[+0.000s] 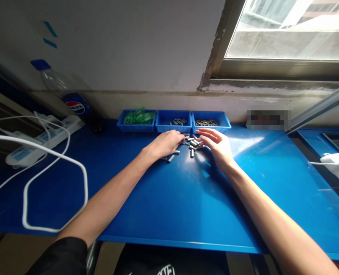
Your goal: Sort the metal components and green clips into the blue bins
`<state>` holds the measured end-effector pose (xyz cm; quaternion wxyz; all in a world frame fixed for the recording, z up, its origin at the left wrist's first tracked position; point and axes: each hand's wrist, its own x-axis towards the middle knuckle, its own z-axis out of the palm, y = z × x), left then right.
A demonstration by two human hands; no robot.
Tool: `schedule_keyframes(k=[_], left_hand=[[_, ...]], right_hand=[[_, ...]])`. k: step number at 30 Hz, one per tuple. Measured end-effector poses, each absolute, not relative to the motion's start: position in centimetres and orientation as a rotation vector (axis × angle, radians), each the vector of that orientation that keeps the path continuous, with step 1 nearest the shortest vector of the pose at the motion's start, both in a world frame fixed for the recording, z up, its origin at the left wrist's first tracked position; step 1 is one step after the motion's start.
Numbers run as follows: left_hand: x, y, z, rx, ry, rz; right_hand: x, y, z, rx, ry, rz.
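Note:
Several small silvery metal pieces (192, 144), short and bar-like, lie in a loose pile on the blue table (169, 202). At the pile's left side is my left hand (168, 143), its fingers curled down and pressed together; whatever they may hold is hidden. A few more pieces (171, 158) lie just below that hand. On the other side my right hand (217, 147) has its fingers apart, with the fingertips close to the pile's right edge. I cannot tell whether they touch a piece.
Behind the hands stand three blue bins, holding green plastic pieces (139, 116), more metal pieces (178, 122) and thin brassy pins (206, 122). A power strip (43, 141), looping white cable (85, 179) and cola bottle (72, 101) are at left. A phone (338, 140) lies far right.

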<state>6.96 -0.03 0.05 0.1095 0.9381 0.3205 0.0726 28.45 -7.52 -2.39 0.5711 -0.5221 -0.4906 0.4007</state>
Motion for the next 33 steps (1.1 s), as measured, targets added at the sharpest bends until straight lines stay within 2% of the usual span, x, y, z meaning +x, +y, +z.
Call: schedule_keyframes(k=[4, 8, 14, 21, 27, 33], left_hand=[[6.9, -0.1, 0.0, 2.792, 0.947, 0.208], [6.8, 0.0, 0.5, 2.675, 0.872, 0.438], [7.1, -0.4, 1.9, 2.198, 0.768, 0.782], [8.0, -0.6, 0.7, 1.796, 0.814, 0.866], [8.4, -0.8, 0.1, 1.828, 0.845, 0.856], [7.8, -0.2, 0.1, 2.124, 0.941, 0.824]], right_hand=[[28.3, -7.5, -3.0, -1.207, -1.176, 0.871], [28.0, -7.7, -3.1, -1.217, -1.223, 0.853], [27.9, -7.9, -3.1, -1.237, -1.303, 0.914], [28.3, -7.7, -3.3, -1.213, -1.296, 1.005], [28.7, -7.2, -3.5, -1.226, -1.217, 1.04], [28.9, -6.9, -3.4, -1.239, -1.127, 0.998]])
